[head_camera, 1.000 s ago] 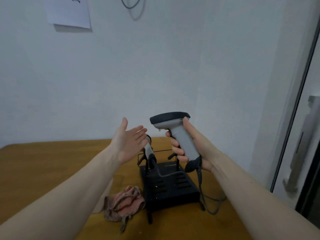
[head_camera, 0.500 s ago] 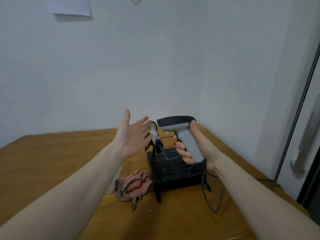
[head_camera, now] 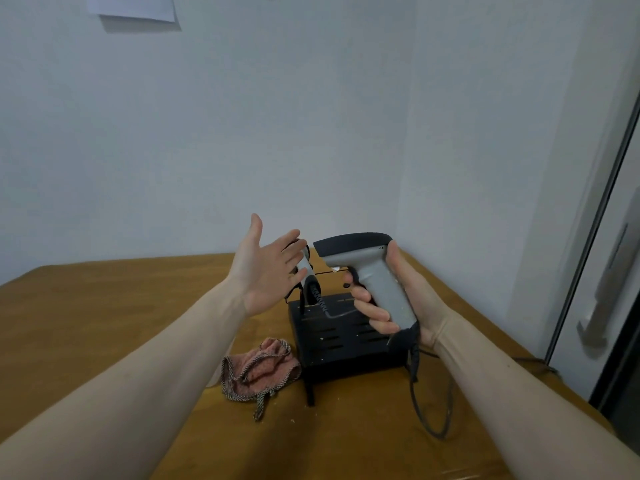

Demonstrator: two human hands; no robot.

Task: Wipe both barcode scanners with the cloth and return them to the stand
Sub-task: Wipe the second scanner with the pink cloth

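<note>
The step in hand looks like readying the first scanner for wiping, and the largest matter is the two hands. The right hand [head_camera: 398, 299] has its grip closed around the grey handle of a barcode scanner [head_camera: 367, 271], held upright above the stand with its dark head pointing left. The left hand [head_camera: 266, 268] is raised with an open, empty grip, palm turned toward the scanner.

To do this well, I judge the left hand should drop to the pink cloth [head_camera: 259, 370], which lies crumpled on the surface just left of the stand, untouched. The right hand should keep the scanner steady and let the cloth travel over head, window and handle. The cable [head_camera: 429, 410] hangs from the handle's base and loops over the surface; keeping it slack would avoid dragging the stand.

The black stand [head_camera: 343, 341] sits near the back corner, slotted on top. The second scanner [head_camera: 306, 268] rests in its left cradle, partly hidden behind the left fingers, with a coiled cord running down.

The surface [head_camera: 104, 323] is a brown wooden top, with a few pale crumbs near the stand. White walls meet behind it. A sheet of paper [head_camera: 131, 8] hangs high on the left, and a door with a metal handle [head_camera: 602, 299] stands at the right.
</note>
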